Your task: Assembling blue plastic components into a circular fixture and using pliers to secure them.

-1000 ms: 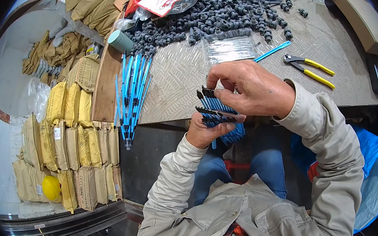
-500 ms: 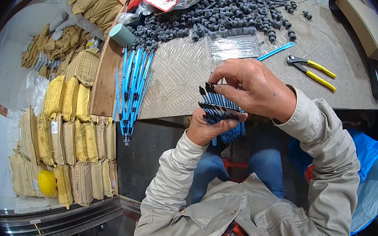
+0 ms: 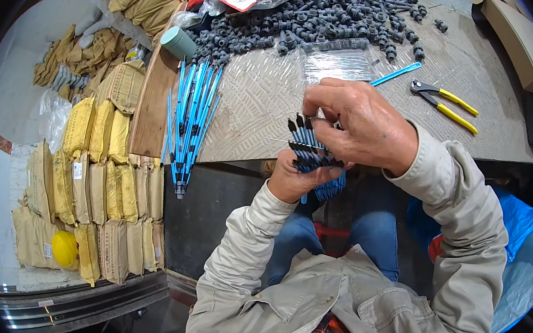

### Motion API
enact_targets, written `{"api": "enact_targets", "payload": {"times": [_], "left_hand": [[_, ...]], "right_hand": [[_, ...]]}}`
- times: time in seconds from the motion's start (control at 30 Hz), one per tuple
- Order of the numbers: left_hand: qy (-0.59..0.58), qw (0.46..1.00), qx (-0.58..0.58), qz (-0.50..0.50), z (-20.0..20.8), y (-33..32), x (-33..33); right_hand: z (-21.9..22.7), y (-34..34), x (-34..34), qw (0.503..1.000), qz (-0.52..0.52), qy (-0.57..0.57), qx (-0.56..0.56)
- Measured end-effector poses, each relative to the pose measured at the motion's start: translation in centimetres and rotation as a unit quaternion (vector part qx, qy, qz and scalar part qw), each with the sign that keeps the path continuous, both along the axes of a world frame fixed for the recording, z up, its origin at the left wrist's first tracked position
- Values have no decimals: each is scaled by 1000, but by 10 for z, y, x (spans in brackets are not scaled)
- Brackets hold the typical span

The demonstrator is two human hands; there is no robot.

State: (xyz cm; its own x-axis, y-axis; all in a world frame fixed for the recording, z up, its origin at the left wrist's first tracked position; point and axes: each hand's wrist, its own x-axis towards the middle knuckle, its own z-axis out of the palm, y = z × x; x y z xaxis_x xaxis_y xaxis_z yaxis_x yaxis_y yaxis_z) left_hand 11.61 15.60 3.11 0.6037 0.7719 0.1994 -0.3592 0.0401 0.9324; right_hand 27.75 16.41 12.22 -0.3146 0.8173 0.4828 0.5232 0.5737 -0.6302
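My left hand [image 3: 291, 181] is wrapped round a bundle of blue strips with black ends [image 3: 307, 152], held upright just off the table's front edge. A thin pale strand [image 3: 277, 141] sticks out to the left across the bundle. Bent over the bundle's upper right side is my right hand [image 3: 371, 127], its thumb and fingers pinched close to the black tips. What those fingertips hold is hidden. Beyond the hands lies a clear packet of thin pale strands [image 3: 339, 65]. One loose blue strip [image 3: 396, 74] lies beside that packet.
A heap of dark grey fittings [image 3: 334, 17] covers the table's far side. Yellow-handled pliers [image 3: 445, 104] lie at right, near a cardboard box [image 3: 519, 47]. Another bunch of blue strips [image 3: 190, 119] overhangs the front left edge, below a green cup [image 3: 179, 42]. Paper sacks [image 3: 92, 187] stand at left.
The view has shifted slightly. My right fingers have moved down a little along the bundle, uncovering more black tips. A thin strand now shows left of the bundle.
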Motion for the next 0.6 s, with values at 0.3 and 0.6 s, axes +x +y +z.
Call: {"api": "enact_targets", "payload": {"times": [0.3, 0.6], "left_hand": [[2, 1000, -9, -5, 0, 1, -2], [-49, 996, -69, -36, -3, 3, -9]], "right_hand": [[-10, 0, -3, 998, 2, 54, -16], [-12, 9, -1, 966, 107, 160, -171]]}}
